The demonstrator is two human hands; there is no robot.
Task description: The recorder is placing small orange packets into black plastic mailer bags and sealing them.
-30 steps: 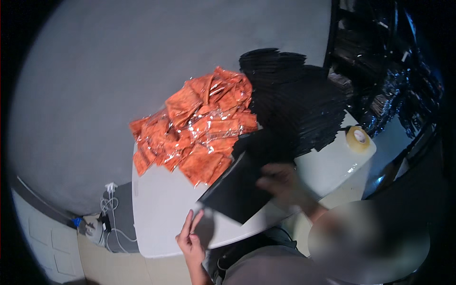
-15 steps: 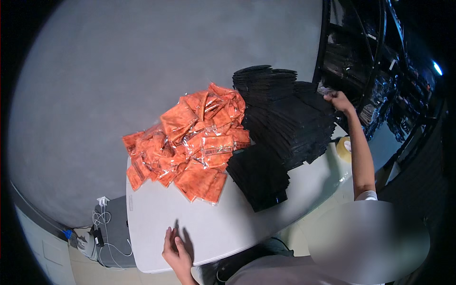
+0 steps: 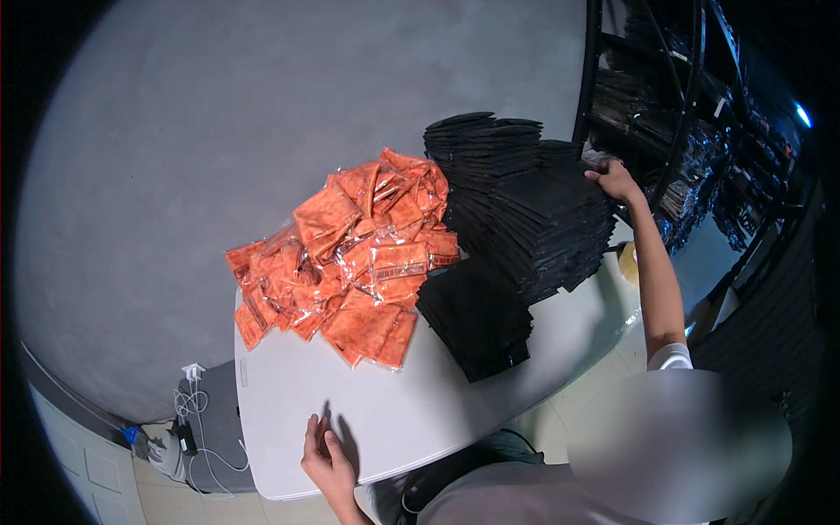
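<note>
My right hand [image 3: 618, 184] is at the far right edge of a large fanned pile of black folded cloths [image 3: 516, 197]. Its fingers are closed at a corner of the top cloths, and the fingertips are partly hidden. Over the near edge of the white table, my left hand [image 3: 331, 461] hangs open, fingers loosely apart, holding nothing. A smaller stack of black folded cloths [image 3: 477, 319] lies just in front of the big pile. To its left spreads a heap of orange folded cloths in clear plastic packets [image 3: 372, 271].
The white table [image 3: 385, 411] stands against a grey wall [image 3: 262, 96]. A roll of yellowish tape [image 3: 629, 264] sits by the table's right edge, beside my right forearm. Dark shelving [image 3: 682, 114] with packaged goods rises at the right. White cables [image 3: 194, 404] and a grey box-like surface [image 3: 226, 437] are at the left.
My right hand has shifted slightly left and up with its grip at the pile's edge. My left hand stays almost where it was. The whole view has moved a little.
</note>
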